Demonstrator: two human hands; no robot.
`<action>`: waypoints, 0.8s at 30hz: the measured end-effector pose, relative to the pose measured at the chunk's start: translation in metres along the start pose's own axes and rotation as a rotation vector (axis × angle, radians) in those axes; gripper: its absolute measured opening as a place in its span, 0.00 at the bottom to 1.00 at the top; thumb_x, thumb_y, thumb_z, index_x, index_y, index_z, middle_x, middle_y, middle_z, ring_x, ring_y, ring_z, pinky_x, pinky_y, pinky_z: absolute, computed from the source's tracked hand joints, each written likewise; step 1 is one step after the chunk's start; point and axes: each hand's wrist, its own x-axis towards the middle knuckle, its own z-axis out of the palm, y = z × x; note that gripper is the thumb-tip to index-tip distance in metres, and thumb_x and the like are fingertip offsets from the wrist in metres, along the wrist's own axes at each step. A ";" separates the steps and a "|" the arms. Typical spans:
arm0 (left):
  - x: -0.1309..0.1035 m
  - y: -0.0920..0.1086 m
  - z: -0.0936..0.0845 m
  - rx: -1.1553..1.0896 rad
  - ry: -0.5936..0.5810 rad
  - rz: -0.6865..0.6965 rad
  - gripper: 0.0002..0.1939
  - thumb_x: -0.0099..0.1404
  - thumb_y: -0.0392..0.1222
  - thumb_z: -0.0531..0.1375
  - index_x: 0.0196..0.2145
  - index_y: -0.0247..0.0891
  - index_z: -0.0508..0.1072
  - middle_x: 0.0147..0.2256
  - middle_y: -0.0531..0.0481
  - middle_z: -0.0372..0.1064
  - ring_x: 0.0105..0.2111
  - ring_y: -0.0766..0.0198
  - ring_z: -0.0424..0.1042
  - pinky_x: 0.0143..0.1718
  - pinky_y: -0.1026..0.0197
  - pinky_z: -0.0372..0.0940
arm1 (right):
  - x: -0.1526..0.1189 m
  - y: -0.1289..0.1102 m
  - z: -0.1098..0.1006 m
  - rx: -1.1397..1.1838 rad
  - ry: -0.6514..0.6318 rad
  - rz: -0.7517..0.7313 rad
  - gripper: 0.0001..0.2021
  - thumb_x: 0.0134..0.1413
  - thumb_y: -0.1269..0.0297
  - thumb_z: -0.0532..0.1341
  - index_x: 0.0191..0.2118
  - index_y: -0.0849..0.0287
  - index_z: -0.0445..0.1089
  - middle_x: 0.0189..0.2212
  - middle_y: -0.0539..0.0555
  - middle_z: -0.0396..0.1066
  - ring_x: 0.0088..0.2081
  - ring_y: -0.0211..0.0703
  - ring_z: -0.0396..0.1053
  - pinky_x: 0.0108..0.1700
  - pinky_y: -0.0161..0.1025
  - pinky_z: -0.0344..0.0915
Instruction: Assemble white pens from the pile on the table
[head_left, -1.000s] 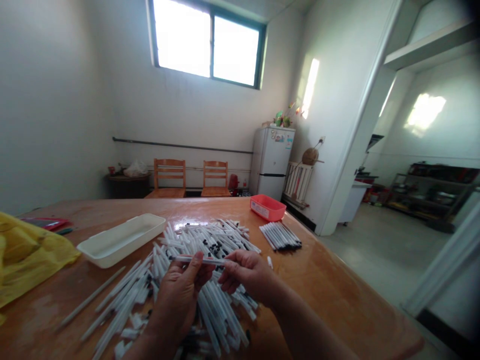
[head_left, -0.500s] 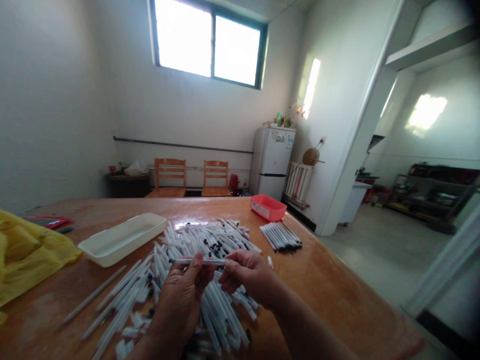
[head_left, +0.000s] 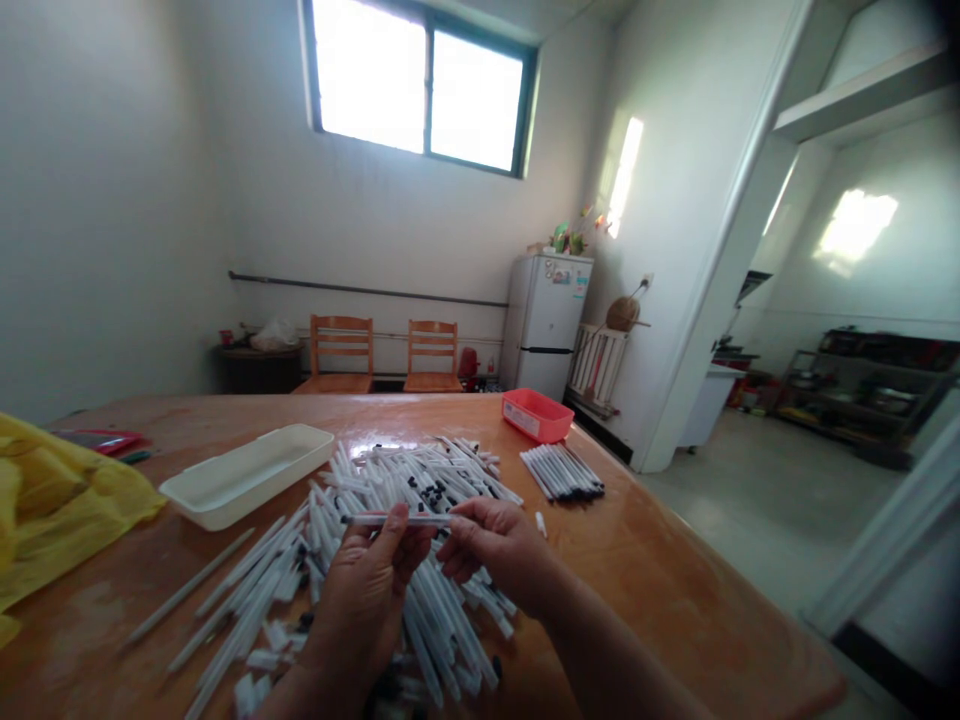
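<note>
A slim translucent pen (head_left: 369, 520) with a dark left end lies level between my two hands, above a big pile of pen parts (head_left: 442, 620). My left hand (head_left: 375, 580) is closed on its middle, thumb on top. The fingers of my right hand (head_left: 491, 545) pinch its right end. Small black pieces (head_left: 431, 493) lie on the pile just beyond my hands. To the right, a neat row of pens (head_left: 559, 472) has its black ends toward me. Short white caps (head_left: 262, 660) are scattered at the near left.
On the wooden table (head_left: 637, 580) stand a long cream tray (head_left: 247, 475) at the left and a red basket (head_left: 536, 415) at the far right. A yellow plastic bag (head_left: 67, 500) covers the left edge. Two chairs (head_left: 341, 350) stand beyond the table.
</note>
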 end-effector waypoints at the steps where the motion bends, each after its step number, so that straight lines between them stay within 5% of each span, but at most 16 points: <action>1: 0.001 0.000 0.000 0.003 -0.006 0.001 0.09 0.59 0.36 0.67 0.34 0.38 0.68 0.29 0.51 0.76 0.30 0.65 0.77 0.34 0.63 0.73 | 0.001 0.001 0.000 0.003 -0.001 0.006 0.21 0.54 0.48 0.65 0.39 0.64 0.70 0.26 0.55 0.76 0.23 0.38 0.73 0.25 0.33 0.68; 7: 0.003 0.003 0.001 0.060 -0.028 0.009 0.13 0.58 0.42 0.68 0.38 0.40 0.69 0.31 0.53 0.76 0.32 0.64 0.77 0.36 0.62 0.72 | 0.003 0.005 -0.002 0.027 -0.004 0.012 0.22 0.54 0.47 0.64 0.42 0.64 0.69 0.27 0.55 0.76 0.24 0.38 0.74 0.26 0.33 0.69; 11: 0.001 0.006 0.002 0.196 -0.016 0.091 0.17 0.59 0.50 0.67 0.42 0.41 0.70 0.37 0.51 0.77 0.32 0.63 0.77 0.30 0.65 0.69 | 0.004 0.003 -0.006 0.007 0.020 0.037 0.25 0.56 0.45 0.61 0.48 0.63 0.67 0.25 0.53 0.75 0.20 0.36 0.71 0.21 0.31 0.64; 17: 0.004 0.011 -0.005 0.644 -0.097 0.495 0.16 0.65 0.51 0.60 0.45 0.41 0.75 0.45 0.45 0.75 0.39 0.57 0.77 0.35 0.58 0.71 | 0.003 -0.004 -0.006 -0.053 0.182 -0.058 0.15 0.56 0.52 0.63 0.35 0.60 0.64 0.22 0.48 0.72 0.17 0.32 0.65 0.18 0.28 0.58; 21: 0.009 0.011 -0.014 1.006 -0.225 0.917 0.15 0.67 0.41 0.57 0.50 0.43 0.75 0.45 0.44 0.71 0.46 0.55 0.71 0.49 0.52 0.67 | -0.002 -0.008 -0.001 -0.012 0.012 -0.074 0.16 0.58 0.51 0.62 0.32 0.60 0.65 0.20 0.48 0.71 0.17 0.31 0.64 0.18 0.27 0.54; 24: 0.011 0.009 -0.018 1.176 -0.315 1.034 0.19 0.68 0.37 0.54 0.54 0.43 0.73 0.45 0.43 0.68 0.45 0.57 0.70 0.46 0.55 0.69 | -0.004 -0.010 0.000 0.021 -0.108 -0.040 0.20 0.60 0.46 0.59 0.32 0.61 0.66 0.18 0.48 0.70 0.15 0.30 0.63 0.17 0.27 0.51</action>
